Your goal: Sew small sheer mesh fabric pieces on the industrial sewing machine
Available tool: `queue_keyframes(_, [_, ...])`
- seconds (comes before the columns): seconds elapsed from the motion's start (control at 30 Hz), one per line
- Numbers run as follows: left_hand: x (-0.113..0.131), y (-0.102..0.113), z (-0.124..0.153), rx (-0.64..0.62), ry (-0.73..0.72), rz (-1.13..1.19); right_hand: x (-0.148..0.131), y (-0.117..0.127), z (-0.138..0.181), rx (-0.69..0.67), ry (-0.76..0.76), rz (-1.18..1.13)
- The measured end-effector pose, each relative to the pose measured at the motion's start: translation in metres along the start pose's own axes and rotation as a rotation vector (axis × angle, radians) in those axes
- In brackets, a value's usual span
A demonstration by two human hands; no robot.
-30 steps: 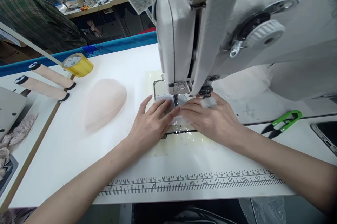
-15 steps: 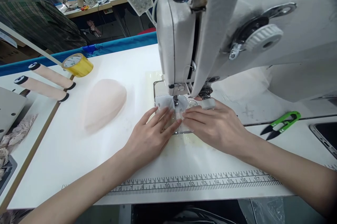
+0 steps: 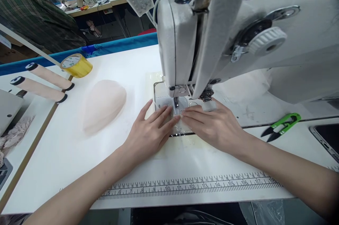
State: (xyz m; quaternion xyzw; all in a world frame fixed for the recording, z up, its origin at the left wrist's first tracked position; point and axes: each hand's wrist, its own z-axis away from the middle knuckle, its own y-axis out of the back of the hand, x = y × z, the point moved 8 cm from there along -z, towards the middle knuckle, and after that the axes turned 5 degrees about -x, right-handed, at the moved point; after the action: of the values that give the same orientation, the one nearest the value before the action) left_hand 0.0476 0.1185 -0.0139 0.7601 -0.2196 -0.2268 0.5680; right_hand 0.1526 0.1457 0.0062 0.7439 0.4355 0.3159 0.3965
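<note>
My left hand (image 3: 148,131) lies flat with its fingers spread, its fingertips on the metal needle plate (image 3: 161,102) just in front of the presser foot (image 3: 176,102). From the other side my right hand (image 3: 215,124) rests with fingers stretched toward the foot, their tips close to my left thumb. Something thin and clear may be under the fingertips, but I cannot make it out. The sewing machine head (image 3: 176,41) stands over both hands and hides part of the right one. On the table to the left sits a pale pink moulded cup (image 3: 106,105).
Green thread snips (image 3: 282,126) and a phone (image 3: 328,137) lie at the right. Pale sheer fabric (image 3: 243,85) is beneath the machine arm. Yellow tape (image 3: 76,65) and two thread spools (image 3: 39,89) are at the left. A printed ruler (image 3: 169,188) runs along the front edge. Another person (image 3: 39,24) is behind.
My left hand has slid slightly left, its index finger and thumb spread wider apart. My right hand has shifted a little left. The whole view has moved slightly.
</note>
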Motion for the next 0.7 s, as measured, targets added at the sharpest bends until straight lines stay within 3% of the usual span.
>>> queue_keyframes(0.23, [-0.01, -0.003, -0.004, 0.006, 0.045, 0.009, 0.004, -0.005, -0.003, -0.009, -0.004, 0.032])
queue_keyframes(0.47, [-0.001, 0.005, -0.003, 0.106, -0.015, -0.048, 0.003, -0.007, 0.001, -0.019, 0.009, 0.048])
queue_keyframes(0.7, [-0.002, 0.004, -0.004, 0.097, -0.007, -0.016, 0.002, -0.005, 0.001, 0.006, 0.009, 0.067])
